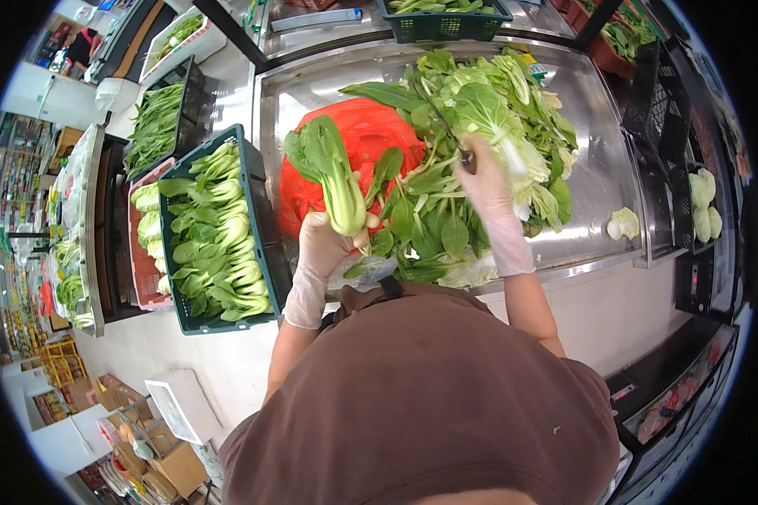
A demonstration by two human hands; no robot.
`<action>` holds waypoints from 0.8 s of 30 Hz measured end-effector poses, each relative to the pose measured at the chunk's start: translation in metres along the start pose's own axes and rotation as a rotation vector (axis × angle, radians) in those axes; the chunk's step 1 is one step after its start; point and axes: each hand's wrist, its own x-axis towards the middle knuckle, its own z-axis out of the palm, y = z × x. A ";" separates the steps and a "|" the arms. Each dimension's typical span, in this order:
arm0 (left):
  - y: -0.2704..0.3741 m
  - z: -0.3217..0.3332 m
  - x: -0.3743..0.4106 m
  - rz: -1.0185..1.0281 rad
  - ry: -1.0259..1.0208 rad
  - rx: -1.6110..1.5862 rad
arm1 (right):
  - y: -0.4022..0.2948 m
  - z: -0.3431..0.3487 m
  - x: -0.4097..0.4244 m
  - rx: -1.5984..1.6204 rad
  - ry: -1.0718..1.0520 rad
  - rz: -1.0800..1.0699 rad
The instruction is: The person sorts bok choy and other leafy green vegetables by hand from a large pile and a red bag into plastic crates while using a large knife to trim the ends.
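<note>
My gloved left hand [330, 243] grips a head of bok choy [335, 183] by its pale base, leaves pointing up and away from me. Under and behind it lies a red plastic bag [379, 120] on the stainless steel table [597, 170]. In my gloved right hand [482, 180] is a knife [440, 117], its dark handle inside my fist and its blade angled away to the upper left. The knife is over a heap of loose greens [445, 227] and cut cabbage leaves [486, 110]. My fingers hide part of the handle.
At the left, a dark green crate [252, 189] holds rows of bok choy, beside a pink crate [148, 293] and a black crate [192, 95] of long greens. Another green crate [445, 28] stands at the back. A loose cabbage leaf [623, 224] lies right; black crates [660, 107] stand beyond.
</note>
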 end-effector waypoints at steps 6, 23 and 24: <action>0.012 -0.020 -0.020 0.211 0.116 -0.089 | 0.026 0.015 -0.012 0.093 -0.025 0.183; 0.097 -0.188 -0.242 0.105 2.153 1.111 | 0.027 0.087 0.004 0.420 -0.356 0.178; 0.097 -0.197 -0.230 -0.010 2.149 1.038 | 0.028 0.094 0.005 0.481 -0.369 0.164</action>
